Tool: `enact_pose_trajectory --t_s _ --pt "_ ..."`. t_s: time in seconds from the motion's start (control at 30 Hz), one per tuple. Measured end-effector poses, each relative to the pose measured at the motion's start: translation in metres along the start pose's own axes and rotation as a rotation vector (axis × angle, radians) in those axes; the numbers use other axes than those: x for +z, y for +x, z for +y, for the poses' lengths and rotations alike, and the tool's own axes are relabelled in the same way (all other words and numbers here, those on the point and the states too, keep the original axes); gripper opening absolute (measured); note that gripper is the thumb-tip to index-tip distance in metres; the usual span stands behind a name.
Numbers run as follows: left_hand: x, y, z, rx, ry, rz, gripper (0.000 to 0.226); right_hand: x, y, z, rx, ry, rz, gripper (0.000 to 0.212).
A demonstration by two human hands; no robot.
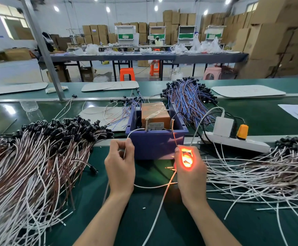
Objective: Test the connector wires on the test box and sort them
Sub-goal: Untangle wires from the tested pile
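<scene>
The blue test box [156, 142] stands at the middle of the green bench, an orange unit inside it and two screw posts on its front rim. My left hand [120, 167] pinches a white wire [133, 131] whose end touches the left screw post [146, 124]. My right hand [190, 170] grips the wire's lamp end [186, 158], which glows bright orange-red between my fingers. A thin brown lead runs from that hand up to the right screw post [172, 124]. The wire's slack loops on the bench between my wrists.
A big heap of wires with black connectors [38, 153] fills the left. Loose white and brown wires [260, 176] spread on the right. A blue-wire bundle [189, 98] lies behind the box. A white power strip [233, 139] with an orange plug sits right of the box.
</scene>
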State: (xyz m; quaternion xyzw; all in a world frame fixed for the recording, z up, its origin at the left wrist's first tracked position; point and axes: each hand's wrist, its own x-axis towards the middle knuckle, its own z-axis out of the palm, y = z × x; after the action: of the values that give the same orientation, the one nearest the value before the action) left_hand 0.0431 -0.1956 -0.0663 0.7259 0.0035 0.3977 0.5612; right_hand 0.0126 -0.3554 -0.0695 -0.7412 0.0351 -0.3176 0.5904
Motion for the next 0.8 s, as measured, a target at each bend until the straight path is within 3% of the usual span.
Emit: enact_pose_trajectory --t_s 0.47,0.6,0.7,0.8 --pt "-0.003 -0.002 0.006 -0.033 0.029 0.056 0.023 -0.002 -0.002 -0.004 0.031 0.046 -0.019 0.011" --pt "-0.002 -0.003 0.005 -0.067 0.029 0.087 0.007 -0.004 -0.004 -0.009 0.028 0.075 -0.040 0.009" --pt "-0.002 -0.002 0.005 -0.089 0.102 0.116 0.038 -0.004 -0.006 -0.011 0.017 0.068 -0.061 0.027" --pt "-0.003 -0.006 0.013 0.099 0.302 0.094 0.048 -0.004 -0.007 -0.012 0.044 0.090 -0.044 0.042"
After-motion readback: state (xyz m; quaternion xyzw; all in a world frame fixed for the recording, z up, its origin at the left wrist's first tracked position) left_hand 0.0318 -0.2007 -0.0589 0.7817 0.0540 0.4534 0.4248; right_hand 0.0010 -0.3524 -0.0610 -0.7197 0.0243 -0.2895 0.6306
